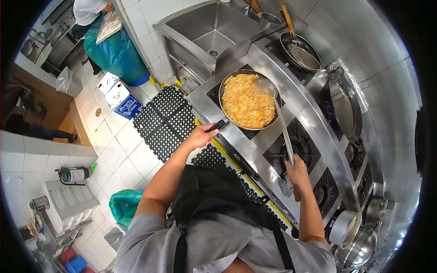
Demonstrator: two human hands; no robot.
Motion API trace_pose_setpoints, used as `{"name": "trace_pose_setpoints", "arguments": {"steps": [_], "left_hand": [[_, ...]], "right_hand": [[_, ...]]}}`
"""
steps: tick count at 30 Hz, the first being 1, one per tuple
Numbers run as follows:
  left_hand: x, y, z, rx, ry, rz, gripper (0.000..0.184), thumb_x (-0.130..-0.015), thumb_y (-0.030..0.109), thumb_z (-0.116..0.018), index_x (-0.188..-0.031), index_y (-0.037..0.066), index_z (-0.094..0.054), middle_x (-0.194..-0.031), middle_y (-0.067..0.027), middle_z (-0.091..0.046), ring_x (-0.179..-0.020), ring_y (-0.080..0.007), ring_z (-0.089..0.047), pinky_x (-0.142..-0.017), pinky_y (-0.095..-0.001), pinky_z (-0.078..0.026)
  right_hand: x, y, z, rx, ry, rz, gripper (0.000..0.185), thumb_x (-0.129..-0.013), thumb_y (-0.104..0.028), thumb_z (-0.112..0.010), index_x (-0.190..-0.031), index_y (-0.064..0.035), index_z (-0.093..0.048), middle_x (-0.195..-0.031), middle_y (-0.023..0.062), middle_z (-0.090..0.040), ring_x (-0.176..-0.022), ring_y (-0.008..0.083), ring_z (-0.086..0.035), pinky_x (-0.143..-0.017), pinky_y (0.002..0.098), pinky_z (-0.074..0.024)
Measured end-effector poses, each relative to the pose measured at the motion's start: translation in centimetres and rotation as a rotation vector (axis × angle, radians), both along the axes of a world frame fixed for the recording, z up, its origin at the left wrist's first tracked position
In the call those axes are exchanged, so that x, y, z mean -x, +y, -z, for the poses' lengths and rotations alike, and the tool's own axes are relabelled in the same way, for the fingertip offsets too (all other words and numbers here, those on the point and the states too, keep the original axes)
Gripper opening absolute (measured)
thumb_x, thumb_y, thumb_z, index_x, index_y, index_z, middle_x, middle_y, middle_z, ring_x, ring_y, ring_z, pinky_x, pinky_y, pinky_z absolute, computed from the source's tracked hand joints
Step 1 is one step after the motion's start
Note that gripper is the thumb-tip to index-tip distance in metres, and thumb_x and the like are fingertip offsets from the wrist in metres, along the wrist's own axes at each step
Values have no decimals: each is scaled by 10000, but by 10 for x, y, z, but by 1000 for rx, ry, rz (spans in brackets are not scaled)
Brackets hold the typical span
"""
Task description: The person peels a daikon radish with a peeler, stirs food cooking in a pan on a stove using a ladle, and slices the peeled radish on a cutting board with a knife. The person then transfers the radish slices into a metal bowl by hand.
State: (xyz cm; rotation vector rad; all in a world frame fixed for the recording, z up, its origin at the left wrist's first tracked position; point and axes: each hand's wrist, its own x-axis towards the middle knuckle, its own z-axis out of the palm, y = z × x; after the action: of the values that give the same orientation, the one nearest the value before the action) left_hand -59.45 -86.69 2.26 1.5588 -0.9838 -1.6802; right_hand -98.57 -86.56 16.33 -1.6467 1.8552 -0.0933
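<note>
A frying pan [219, 124] sits on the front of the stove, filled with orange-yellow fried rice [246, 102]. Its black handle is gripped by my left hand [200, 137], fingers wrapped round it. In my right hand [298, 173] is the long handle of a metal ladle [283, 123], closed near its lower end. The ladle's bowl rests in the rice at the pan's upper right side. Beneath my right hand lies the stove top with a bare burner [295, 146] beside it.
A steel sink [200, 27] adjoins the stove's far end. Along the back stand a pan with a strainer [304, 57], a large dark pan [343, 107] and several pots [344, 227] at lower right. Black rubber mats [166, 119] cover the floor at left. Another person [88, 10] stands at upper left.
</note>
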Motion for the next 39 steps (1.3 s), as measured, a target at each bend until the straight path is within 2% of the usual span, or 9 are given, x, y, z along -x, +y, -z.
{"name": "trace_pose_setpoints", "arguments": {"steps": [5, 10, 17, 20, 23, 27, 30, 35, 39], "left_hand": [[-3, -2, -3, 22, 6, 53, 411, -1017, 292, -625, -1405, 159, -597, -649, -5, -562, -384, -58, -398, -344, -242, -307], [-4, -3, 5, 35, 57, 73, 395, -1013, 278, -627, -1393, 172, -601, -644, -1, -556, -391, -55, -401, -343, -235, -313], [-16, -2, 16, 121, 48, 114, 543, -996, 376, -635, -1472, 147, -511, -707, -49, -596, -504, -125, -558, -434, -270, -468], [-51, 5, 26, 60, 41, 221, 711, -1004, 419, -609, -1566, 87, -326, -1072, -129, -698, -659, -130, -657, -527, -250, -538], [-139, 45, 26, 113, 151, 113, 695, -995, 411, -628, -1541, 67, -371, -1144, -108, -696, -723, -129, -666, -580, -256, -547], [-267, 128, 72, -39, 67, -234, 590, -968, 384, -677, -1408, 22, -524, -971, -84, -709, -693, -135, -624, -603, -289, -531], [-320, 173, 92, -7, 7, -417, 548, -954, 356, -703, -1341, -12, -577, -922, -78, -704, -700, -122, -624, -615, -287, -531], [-354, 206, 64, 101, 57, -652, 549, -978, 419, -653, -1361, 35, -570, -1080, -132, -703, -824, -188, -694, -706, -329, -563], [-380, 288, 73, -65, 61, -922, 599, -983, 459, -608, -1392, 25, -546, -1161, -147, -691, -911, -211, -700, -745, -364, -571]], "right_hand": [[-58, -29, 51, -66, -248, 97, 235, -915, -167, -578, -989, 55, -555, -766, 286, -637, -564, 380, -679, -516, 454, -565], [-55, 8, 56, 198, 560, -355, 270, -951, -206, -565, -1153, -56, -466, -836, 262, -702, -734, 491, -680, -672, 584, -556], [-57, 30, 43, 301, 641, -208, 266, -935, -198, -609, -1109, -53, -470, -801, 286, -682, -768, 504, -671, -685, 599, -535], [-82, 22, 75, 386, 414, -158, 284, -938, -215, -630, -1084, -29, -474, -769, 276, -678, -742, 474, -690, -660, 588, -538], [-115, 21, 66, -121, 276, 36, 420, -943, -308, -675, -1150, 1, -480, -833, 288, -689, -863, 467, -706, -736, 527, -557], [-185, -1, 27, 652, 315, -303, 550, -950, -279, -681, -1375, 0, -471, -1008, 303, -683, -862, 397, -710, -755, 424, -556], [-322, -38, -11, 410, -279, -204, 479, -991, -145, -632, -1420, -21, -459, -1007, 150, -692, -845, 220, -688, -780, 327, -534], [-535, -57, 18, 99, -344, -1110, 430, -983, -135, -625, -1390, -49, -518, -1010, 118, -695, -899, 183, -681, -824, 321, -538], [-660, -97, 63, -225, 52, -1594, 529, -939, -221, -671, -1421, -78, -508, -1092, 199, -703, -912, 345, -699, -852, 420, -540]]}}
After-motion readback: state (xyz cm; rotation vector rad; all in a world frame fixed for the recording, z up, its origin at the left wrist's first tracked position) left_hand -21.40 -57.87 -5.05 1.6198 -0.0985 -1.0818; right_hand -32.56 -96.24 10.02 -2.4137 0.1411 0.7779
